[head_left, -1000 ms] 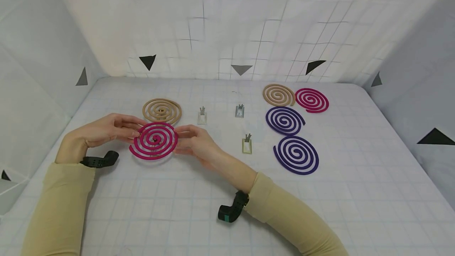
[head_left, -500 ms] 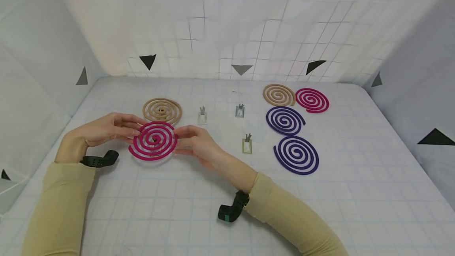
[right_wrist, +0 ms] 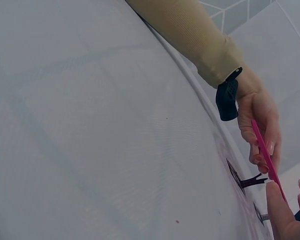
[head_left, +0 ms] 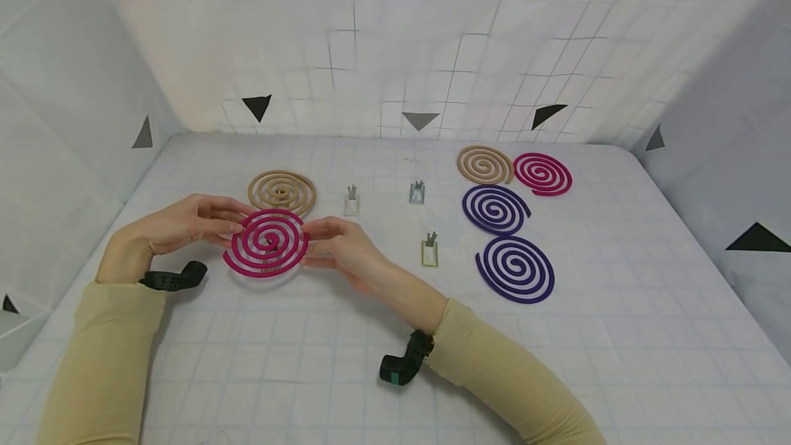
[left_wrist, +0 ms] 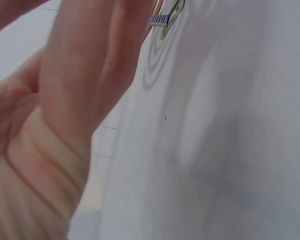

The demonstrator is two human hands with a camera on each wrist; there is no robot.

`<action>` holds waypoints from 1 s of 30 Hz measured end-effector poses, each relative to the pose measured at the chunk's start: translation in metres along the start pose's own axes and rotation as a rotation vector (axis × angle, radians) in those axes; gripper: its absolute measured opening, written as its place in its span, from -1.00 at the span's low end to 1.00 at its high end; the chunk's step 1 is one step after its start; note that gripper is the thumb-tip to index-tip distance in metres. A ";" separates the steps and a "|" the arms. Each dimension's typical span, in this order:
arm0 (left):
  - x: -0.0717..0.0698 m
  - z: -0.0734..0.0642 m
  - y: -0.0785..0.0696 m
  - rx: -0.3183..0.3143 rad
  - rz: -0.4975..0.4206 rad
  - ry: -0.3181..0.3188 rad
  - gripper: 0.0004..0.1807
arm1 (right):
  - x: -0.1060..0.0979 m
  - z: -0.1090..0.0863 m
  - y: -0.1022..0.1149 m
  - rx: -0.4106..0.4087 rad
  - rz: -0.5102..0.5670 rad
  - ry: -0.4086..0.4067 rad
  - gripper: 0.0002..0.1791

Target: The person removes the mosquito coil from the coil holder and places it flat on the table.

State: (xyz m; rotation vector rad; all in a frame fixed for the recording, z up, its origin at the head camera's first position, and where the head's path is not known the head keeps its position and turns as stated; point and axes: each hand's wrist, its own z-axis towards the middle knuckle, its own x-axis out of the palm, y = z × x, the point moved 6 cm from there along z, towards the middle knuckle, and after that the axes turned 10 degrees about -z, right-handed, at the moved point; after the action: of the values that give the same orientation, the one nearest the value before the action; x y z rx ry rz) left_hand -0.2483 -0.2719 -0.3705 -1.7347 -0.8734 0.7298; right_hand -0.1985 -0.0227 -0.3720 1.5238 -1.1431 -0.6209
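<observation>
In the head view a pink mosquito coil is held level between both hands. My left hand pinches its left rim, and my right hand pinches the right rim. From the right wrist the coil appears edge-on, over the upright prongs of a small metal coil stand. Whether its centre touches those prongs I cannot tell. Behind it, a tan mosquito coil rests on another stand. The left wrist view shows the left hand from the side, with its fingertips out of frame.
Three more metal stands, stand mid-table. Further right lie a tan coil, a pink coil and two dark blue coils, the nearer blue coil being closest to me. White sheets with black triangles surround the table.
Both hands keep nearly the same place and hold. The pink coil has shifted only slightly, its far edge a touch higher.
</observation>
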 end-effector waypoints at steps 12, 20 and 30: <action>0.002 0.002 -0.013 0.078 -0.030 -0.020 -0.58 | -0.012 0.000 0.013 -0.002 -0.013 -0.022 -0.65; 0.010 0.005 -0.035 0.204 -0.135 -0.076 -0.64 | -0.029 -0.001 0.031 -0.032 0.025 -0.057 -0.58; 0.033 0.013 -0.058 0.208 -0.292 -0.238 -0.62 | -0.054 -0.003 0.056 -0.107 0.107 -0.101 -0.55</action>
State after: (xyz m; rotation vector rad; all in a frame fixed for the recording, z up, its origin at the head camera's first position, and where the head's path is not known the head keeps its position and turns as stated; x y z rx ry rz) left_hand -0.2529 -0.2247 -0.3217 -1.3191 -1.1427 0.8083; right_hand -0.2361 0.0292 -0.3285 1.3444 -1.2402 -0.6814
